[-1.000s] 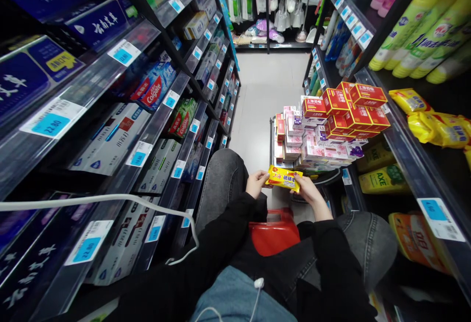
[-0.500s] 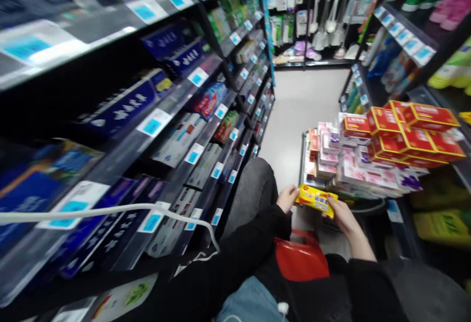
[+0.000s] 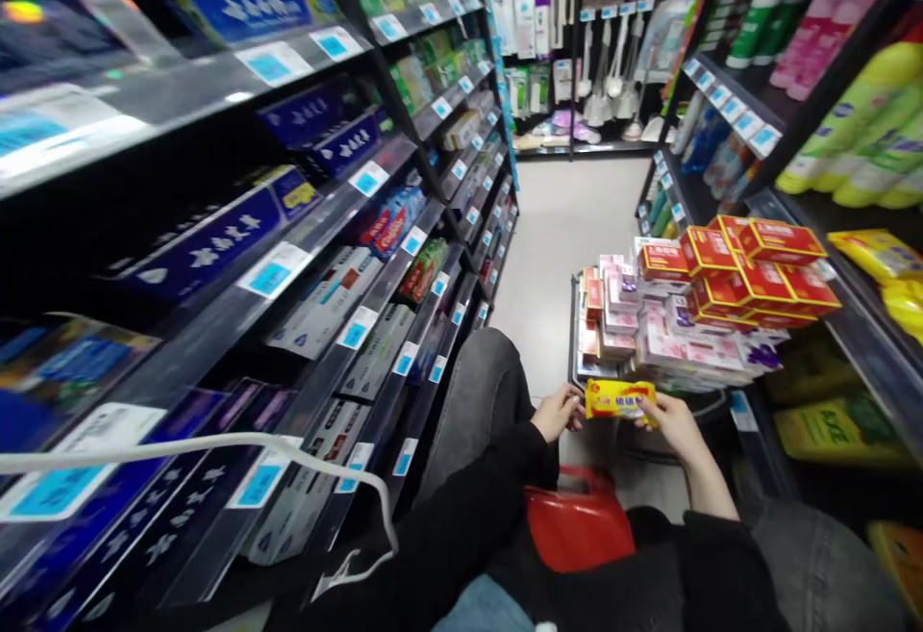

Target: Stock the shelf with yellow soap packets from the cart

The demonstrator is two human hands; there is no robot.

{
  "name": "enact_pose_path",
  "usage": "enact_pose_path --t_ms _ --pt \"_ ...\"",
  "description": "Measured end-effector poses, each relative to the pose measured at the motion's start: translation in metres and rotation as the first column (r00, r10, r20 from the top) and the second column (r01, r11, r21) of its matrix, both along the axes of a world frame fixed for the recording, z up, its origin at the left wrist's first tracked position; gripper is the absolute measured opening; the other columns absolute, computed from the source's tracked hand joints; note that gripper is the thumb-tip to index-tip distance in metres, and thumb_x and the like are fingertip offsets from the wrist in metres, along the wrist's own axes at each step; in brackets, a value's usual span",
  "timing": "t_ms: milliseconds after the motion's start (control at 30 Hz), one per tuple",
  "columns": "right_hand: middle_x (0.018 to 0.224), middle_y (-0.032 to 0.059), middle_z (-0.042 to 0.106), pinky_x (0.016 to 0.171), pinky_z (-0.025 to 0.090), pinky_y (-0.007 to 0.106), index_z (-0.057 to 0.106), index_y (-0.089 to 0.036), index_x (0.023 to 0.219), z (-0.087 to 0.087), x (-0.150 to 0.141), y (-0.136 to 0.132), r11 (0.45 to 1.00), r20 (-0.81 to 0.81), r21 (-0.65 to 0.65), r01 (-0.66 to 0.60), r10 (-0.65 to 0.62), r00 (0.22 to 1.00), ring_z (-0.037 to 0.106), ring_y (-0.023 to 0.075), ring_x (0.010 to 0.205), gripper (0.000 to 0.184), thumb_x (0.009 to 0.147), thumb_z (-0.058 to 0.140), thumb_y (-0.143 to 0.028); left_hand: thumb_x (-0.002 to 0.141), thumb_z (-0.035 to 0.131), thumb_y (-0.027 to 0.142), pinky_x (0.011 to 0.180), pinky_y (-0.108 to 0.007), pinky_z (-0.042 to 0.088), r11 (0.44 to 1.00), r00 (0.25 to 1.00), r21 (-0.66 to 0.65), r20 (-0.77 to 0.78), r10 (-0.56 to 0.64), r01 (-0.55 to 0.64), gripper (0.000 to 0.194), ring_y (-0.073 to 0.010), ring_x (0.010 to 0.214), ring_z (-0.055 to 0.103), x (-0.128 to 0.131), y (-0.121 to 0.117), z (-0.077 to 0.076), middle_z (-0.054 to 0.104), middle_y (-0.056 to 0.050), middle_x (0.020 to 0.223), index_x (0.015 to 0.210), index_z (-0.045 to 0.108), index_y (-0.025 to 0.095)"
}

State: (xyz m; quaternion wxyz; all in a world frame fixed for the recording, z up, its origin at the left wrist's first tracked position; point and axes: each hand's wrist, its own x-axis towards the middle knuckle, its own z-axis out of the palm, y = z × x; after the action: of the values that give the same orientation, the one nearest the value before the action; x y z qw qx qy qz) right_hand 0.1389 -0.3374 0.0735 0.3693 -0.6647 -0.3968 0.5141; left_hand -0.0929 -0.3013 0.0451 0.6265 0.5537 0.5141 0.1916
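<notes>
In the head view a yellow wrapped soap bar [image 3: 612, 399] is held level, its printed face up. My right hand [image 3: 667, 422] pinches its right end, thumb on top. My left hand [image 3: 557, 413] is at the left end with fingers curled in; nothing shows in them, and a narrow gap seems to part them from the wrapper. Just beyond the hands, red soap boxes [image 3: 764, 281] are stacked on pink and white boxes [image 3: 692, 339]. Those stand on a low dark-framed carrier [image 3: 575, 324].
A long shelf [image 3: 317, 257] of toothpaste boxes runs close along my left. On the right, another shelf [image 3: 735, 117] holds bottles and yellow packets [image 3: 880, 252]. A red stool [image 3: 581, 526] lies between my knees. A white cable [image 3: 288, 454] crosses at the lower left. Pale floor [image 3: 548, 247] leads to hanging brushes.
The soap bar has turned from tilted to nearly level. My left fingers, earlier at its left end, have curled and drawn slightly back. The view has shifted, showing more of the right shelf.
</notes>
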Motion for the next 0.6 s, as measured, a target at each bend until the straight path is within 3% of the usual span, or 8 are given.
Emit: enact_pose_path --t_ms 67,167,233,300,367,600 --pt "0.070 0.0089 0.070 0.066 0.049 0.033 0.073 -0.012 0.091 0.000 0.024 -0.004 0.996 0.326 0.040 0.076 -0.085 0.942 0.065 0.0236 0.066 0.034 0.076 0.060 -0.040 0.090 0.047 0.033 0.073 -0.032 0.053 0.978 0.953 0.057 -0.243 -0.181 0.200 0.028 -0.0159 0.072 0.066 -0.001 -0.001 0.002 0.069 -0.009 0.095 0.111 0.054 0.016" --pt "0.103 0.0115 0.071 0.085 0.047 0.034 0.072 -0.014 0.108 -0.005 0.049 -0.014 0.989 0.666 0.120 0.091 -0.148 0.731 0.065 0.0244 0.091 0.035 0.084 0.048 -0.022 0.086 0.054 0.029 0.092 -0.037 0.046 0.824 0.700 0.033 -0.547 -0.458 0.565 0.033 -0.0248 0.103 0.064 -0.001 -0.005 0.004 0.069 -0.013 0.109 0.116 0.058 0.016" --pt "0.114 0.0132 0.067 0.091 0.044 0.034 0.070 -0.012 0.114 -0.012 0.054 -0.018 0.988 0.757 0.128 0.081 -0.150 0.636 0.063 0.0247 0.100 0.039 0.085 0.045 -0.016 0.087 0.053 0.030 0.094 -0.036 0.044 0.718 0.544 -0.063 -0.608 -0.578 0.693 0.039 -0.0276 0.110 0.061 0.000 -0.007 0.004 0.068 -0.015 0.113 0.122 0.057 0.015" --pt "0.114 0.0149 0.066 0.091 0.044 0.032 0.069 -0.011 0.116 -0.020 0.050 -0.017 0.992 0.793 0.090 0.084 -0.122 0.597 0.062 0.0240 0.101 0.039 0.087 0.044 -0.013 0.089 0.051 0.033 0.092 -0.035 0.044 0.672 0.454 -0.139 -0.636 -0.624 0.728 0.043 -0.0286 0.112 0.061 0.001 -0.009 0.004 0.067 -0.016 0.116 0.127 0.055 0.014" --pt "0.114 0.0159 0.066 0.088 0.045 0.030 0.069 -0.011 0.116 -0.030 0.043 -0.010 0.997 0.806 0.028 0.066 -0.062 0.588 0.062 0.0228 0.099 0.037 0.088 0.044 -0.013 0.089 0.050 0.035 0.091 -0.035 0.044 0.669 0.416 -0.169 -0.667 -0.618 0.724 0.046 -0.0296 0.113 0.060 0.001 -0.011 0.003 0.065 -0.018 0.120 0.130 0.053 0.013" --pt "0.114 0.0178 0.066 0.092 0.044 0.028 0.069 -0.012 0.113 -0.072 0.019 0.013 0.978 0.788 -0.133 -0.160 0.202 0.582 0.062 0.0208 0.105 0.036 0.092 0.040 -0.010 0.087 0.052 0.036 0.089 -0.034 0.044 0.677 0.392 -0.189 -0.693 -0.605 0.711 0.047 -0.0307 0.112 0.060 -0.004 -0.011 0.002 0.065 -0.020 0.118 0.128 0.055 0.013"
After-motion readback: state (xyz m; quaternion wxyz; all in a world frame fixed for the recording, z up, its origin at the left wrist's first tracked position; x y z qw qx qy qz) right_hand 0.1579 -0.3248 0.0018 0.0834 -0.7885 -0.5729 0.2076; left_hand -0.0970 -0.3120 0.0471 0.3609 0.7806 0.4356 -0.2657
